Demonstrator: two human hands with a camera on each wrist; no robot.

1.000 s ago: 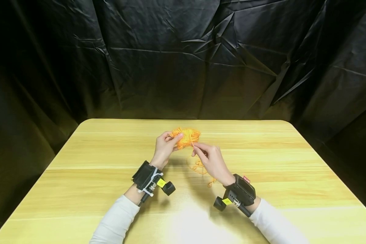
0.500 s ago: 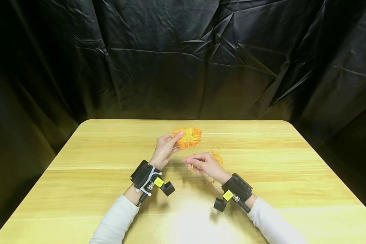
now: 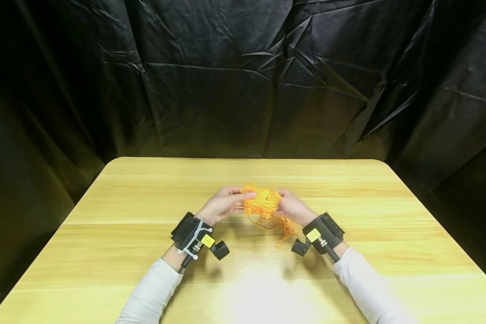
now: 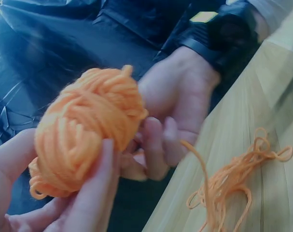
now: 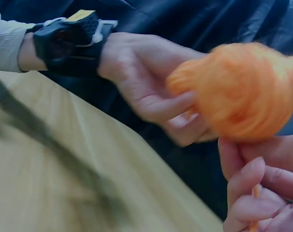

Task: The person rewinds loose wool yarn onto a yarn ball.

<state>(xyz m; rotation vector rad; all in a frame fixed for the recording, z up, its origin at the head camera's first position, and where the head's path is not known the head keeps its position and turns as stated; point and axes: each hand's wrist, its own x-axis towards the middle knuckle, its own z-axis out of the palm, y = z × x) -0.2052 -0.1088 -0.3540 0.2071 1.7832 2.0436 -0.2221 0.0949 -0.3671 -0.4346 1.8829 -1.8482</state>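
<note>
An orange ball of yarn, wound lengthwise and banded round its middle, is held over the table between both hands. My left hand grips its left end, thumb across the front. At the other end is my right hand, its fingers partly hidden behind the ball. In the right wrist view, a strand of yarn passes between the curled fingers of the right hand, which touches the ball's underside. In the left wrist view the strand runs down from those fingers to a loose tangle of yarn.
A light wood-grain table lies under the hands, with a bright glare spot near its front. Black sheeting hangs behind and at the sides. Each wrist carries a black strap with a small camera sticking out inward.
My right hand has come from below the ball up to its right end, carrying the strand. The ball and left hand have shifted slightly toward me and to the right.
</note>
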